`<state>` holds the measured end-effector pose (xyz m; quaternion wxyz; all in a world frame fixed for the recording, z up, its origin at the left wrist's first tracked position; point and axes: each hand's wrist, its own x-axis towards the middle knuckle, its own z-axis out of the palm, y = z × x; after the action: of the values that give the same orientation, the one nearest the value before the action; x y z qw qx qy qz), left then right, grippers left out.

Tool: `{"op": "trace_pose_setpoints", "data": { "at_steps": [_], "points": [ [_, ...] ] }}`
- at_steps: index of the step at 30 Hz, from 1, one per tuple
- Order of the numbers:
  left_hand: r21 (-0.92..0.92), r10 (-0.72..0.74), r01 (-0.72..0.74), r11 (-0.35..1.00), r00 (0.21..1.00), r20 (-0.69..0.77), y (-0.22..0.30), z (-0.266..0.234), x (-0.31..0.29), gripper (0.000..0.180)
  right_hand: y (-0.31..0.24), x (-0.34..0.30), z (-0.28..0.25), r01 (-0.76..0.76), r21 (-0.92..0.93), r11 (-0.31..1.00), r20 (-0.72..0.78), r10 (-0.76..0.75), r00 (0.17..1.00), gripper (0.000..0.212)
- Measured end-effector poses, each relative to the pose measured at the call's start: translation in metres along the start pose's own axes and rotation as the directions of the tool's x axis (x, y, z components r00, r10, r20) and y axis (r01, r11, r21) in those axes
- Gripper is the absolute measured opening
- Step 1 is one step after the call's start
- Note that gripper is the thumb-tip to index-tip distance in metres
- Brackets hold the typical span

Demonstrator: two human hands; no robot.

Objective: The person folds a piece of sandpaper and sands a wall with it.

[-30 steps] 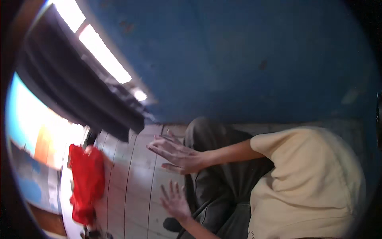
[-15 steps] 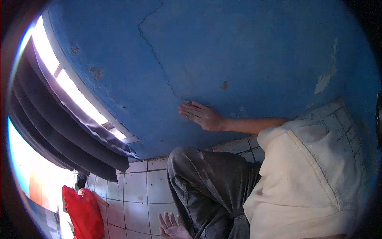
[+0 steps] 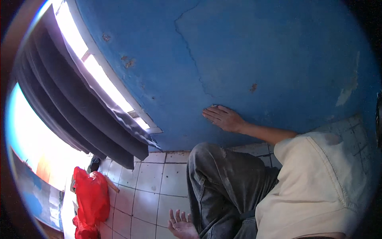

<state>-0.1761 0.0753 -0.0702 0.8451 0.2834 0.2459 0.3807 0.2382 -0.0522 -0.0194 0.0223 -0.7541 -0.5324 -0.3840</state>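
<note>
My right hand (image 3: 225,118) lies flat against a blue wall (image 3: 278,51), fingers stretched out close together. It rests just below the lower end of a thin dark crack (image 3: 190,49). A small pale spot shows at the upper edge of its fingers; whether anything lies under the palm is hidden. At the lower edge, beside my bent knee, my left hand (image 3: 183,226) is palm up with its fingers apart and loosely bent. It holds nothing. Dark grey trousers (image 3: 223,179) cover my folded legs, and a cream shirt (image 3: 306,187) covers my torso.
A dark curtain (image 3: 83,95) hangs at the left by a bright window frame (image 3: 103,69). Below it, a red plastic bag (image 3: 91,195) sits on white floor tiles (image 3: 147,199). Chipped paint (image 3: 253,87) marks the wall.
The view has shifted, so the wall, curtain and bag sit differently in the picture. My right hand stays against nearly the same wall spot. My left hand's fingers have bent slightly.
</note>
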Motion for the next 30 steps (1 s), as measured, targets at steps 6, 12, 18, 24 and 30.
{"op": "trace_pose_setpoints", "data": {
  "at_steps": [6,12,18,24,30],
  "points": [
    [-0.015,0.003,-0.004,1.0,0.994,-0.111,0.004,0.003,-0.002,0.053,-0.017,0.047,0.01,-0.046,-0.097,0.994,-0.132,0.033,0.991,0.058],
    [-0.075,0.006,-0.015,0.997,0.993,-0.114,0.005,-0.001,-0.003,0.057,-0.026,0.106,0.004,-0.029,-0.095,0.995,-0.17,0.012,0.985,0.062],
    [0.019,0.069,-0.067,0.998,0.985,-0.159,0.007,0.007,-0.006,0.054,-0.035,0.143,0.007,-0.007,-0.084,0.996,-0.251,-0.014,0.968,0.065],
    [-0.112,0.068,-0.09,0.99,0.98,-0.186,0.009,-0.001,-0.003,0.045,-0.025,0.109,0.01,0.093,0.021,0.995,-0.191,-0.087,0.978,0.062],
    [-0.203,0.096,-0.11,0.973,0.992,-0.078,0.015,-0.005,-0.01,0.041,-0.006,-0.016,0.012,-0.02,-0.001,1.0,-0.026,0.02,0.999,0.056]
  ]
}}
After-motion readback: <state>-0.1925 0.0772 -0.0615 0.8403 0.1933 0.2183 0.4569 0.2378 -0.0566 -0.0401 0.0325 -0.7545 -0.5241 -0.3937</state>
